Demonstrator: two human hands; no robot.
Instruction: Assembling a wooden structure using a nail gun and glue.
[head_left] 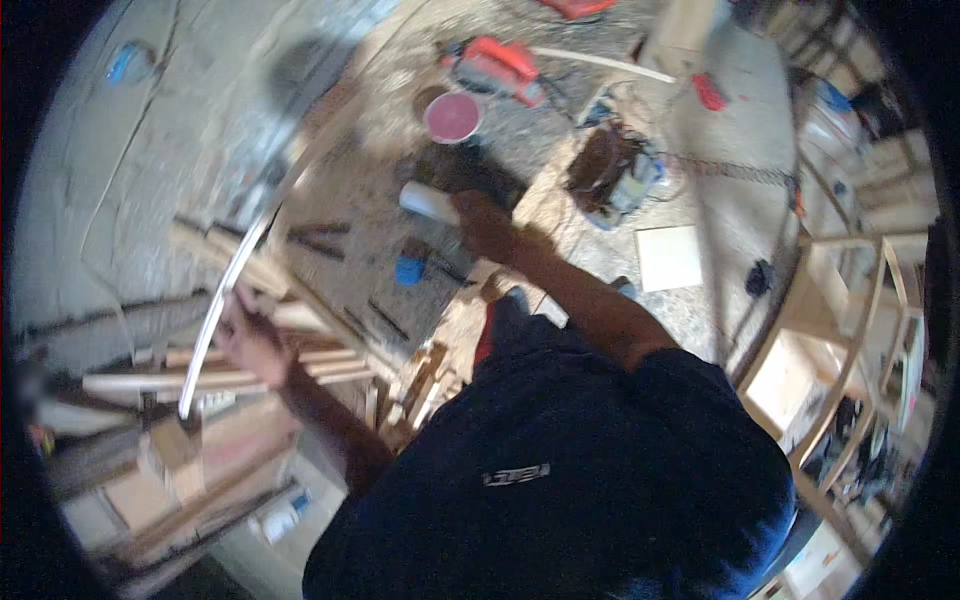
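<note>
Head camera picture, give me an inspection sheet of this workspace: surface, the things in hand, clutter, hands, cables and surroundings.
Surface: dusty concrete floor, littered with debris.
Things in hand: long curved pale strip; white cylinder, blurred.
Clutter: heap of wood pieces, blue object, pink-lidded round container, white square tile.
Hands: left hand grips the strip; right hand holds the cylinder.
Cables: a cord seems to run from the red power tool; a chain-like line lies beyond the dark machine.
Surroundings: bare wooden furniture frames at the right.
</note>
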